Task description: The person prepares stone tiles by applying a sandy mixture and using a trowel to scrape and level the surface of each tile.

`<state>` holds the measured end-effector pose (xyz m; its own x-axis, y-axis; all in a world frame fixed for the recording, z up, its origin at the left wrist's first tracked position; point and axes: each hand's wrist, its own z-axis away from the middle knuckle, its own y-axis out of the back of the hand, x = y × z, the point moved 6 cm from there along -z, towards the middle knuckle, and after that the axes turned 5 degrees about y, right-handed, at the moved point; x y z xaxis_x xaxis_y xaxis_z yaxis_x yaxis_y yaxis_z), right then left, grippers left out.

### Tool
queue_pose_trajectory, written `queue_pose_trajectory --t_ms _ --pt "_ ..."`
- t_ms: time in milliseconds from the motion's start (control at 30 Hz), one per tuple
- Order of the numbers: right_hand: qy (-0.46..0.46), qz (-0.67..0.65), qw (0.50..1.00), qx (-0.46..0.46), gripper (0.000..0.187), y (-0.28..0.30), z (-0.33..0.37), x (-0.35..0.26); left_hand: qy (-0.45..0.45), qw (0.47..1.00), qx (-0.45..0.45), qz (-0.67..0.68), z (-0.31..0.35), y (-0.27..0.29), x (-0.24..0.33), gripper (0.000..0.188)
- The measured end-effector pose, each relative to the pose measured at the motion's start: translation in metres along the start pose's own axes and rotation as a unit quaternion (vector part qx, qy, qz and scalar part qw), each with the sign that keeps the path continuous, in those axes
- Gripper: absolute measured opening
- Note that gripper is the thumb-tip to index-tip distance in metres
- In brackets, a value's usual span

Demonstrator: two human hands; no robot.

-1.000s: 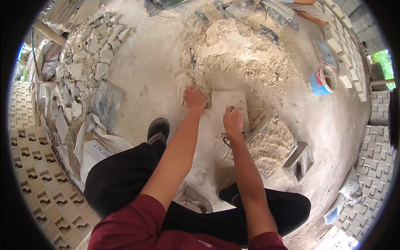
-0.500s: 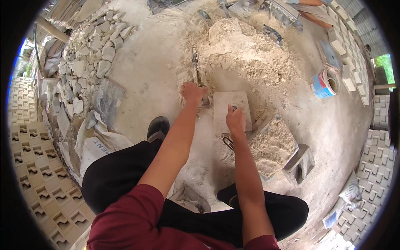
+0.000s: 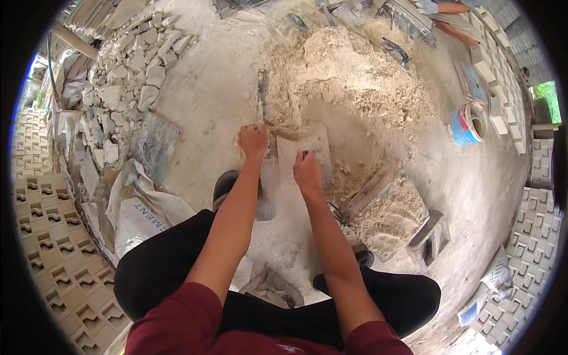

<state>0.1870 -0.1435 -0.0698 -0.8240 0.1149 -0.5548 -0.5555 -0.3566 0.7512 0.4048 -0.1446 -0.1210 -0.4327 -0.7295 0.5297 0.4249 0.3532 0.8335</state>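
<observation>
My right hand [image 3: 307, 170] is closed on the small dark handle of a flat, pale, dusty square plate [image 3: 313, 139] lying low over the floor. To its left, my left hand [image 3: 253, 141] is closed around a long narrow metal bar [image 3: 261, 94], which runs away from me along the edge of the sand. My hand hides the part it grips. A dusty grey metal piece [image 3: 264, 211] shows on the floor nearer my foot; I cannot tell whether it joins the bar. A heap of pale sandy mix [image 3: 343, 65] spreads just beyond both hands.
At right stand a blue, white and red bucket [image 3: 467, 124] and stacked pale blocks [image 3: 491, 77]. A sand-covered board [image 3: 387, 219] lies by my right forearm, beside a hollow block [image 3: 431, 238]. Broken rubble [image 3: 127, 77] and a cement sack [image 3: 139, 216] are left. Another person's arm [image 3: 452, 8] shows far right.
Both hands have moved left. The square plate has slid left with my right hand, and the metal bar has shifted left with my left hand.
</observation>
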Motion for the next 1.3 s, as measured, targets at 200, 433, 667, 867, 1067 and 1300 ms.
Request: queue_pose_trajectory --t_ms 200,433,667,867,1067,1300 --pt "0.001 -0.084 0.995 0.052 0.047 0.003 -0.104 -0.042 0.019 0.999 -0.015 0.048 0.012 0.000 0.006 0.036" --pt "0.085 -0.072 0.983 0.147 0.046 0.026 -0.105 -0.011 -0.073 0.983 0.098 0.135 0.013 0.009 0.052 0.033" --pt "0.062 -0.122 0.975 0.176 0.049 0.094 -0.028 -0.006 -0.043 0.944 -0.059 0.323 0.018 0.011 0.081 0.036" --pt "0.070 -0.135 0.958 0.244 0.057 0.180 0.066 0.026 0.034 0.816 -0.276 0.506 0.110 0.018 0.153 0.049" --pt "0.138 0.000 0.952 0.272 0.053 0.296 0.160 0.120 0.042 0.747 -0.488 0.450 0.265 -0.004 0.231 0.050" --pt "0.071 0.104 0.971 0.204 0.050 0.332 0.212 0.152 0.011 0.792 -0.502 0.349 0.336 -0.068 0.211 0.070"
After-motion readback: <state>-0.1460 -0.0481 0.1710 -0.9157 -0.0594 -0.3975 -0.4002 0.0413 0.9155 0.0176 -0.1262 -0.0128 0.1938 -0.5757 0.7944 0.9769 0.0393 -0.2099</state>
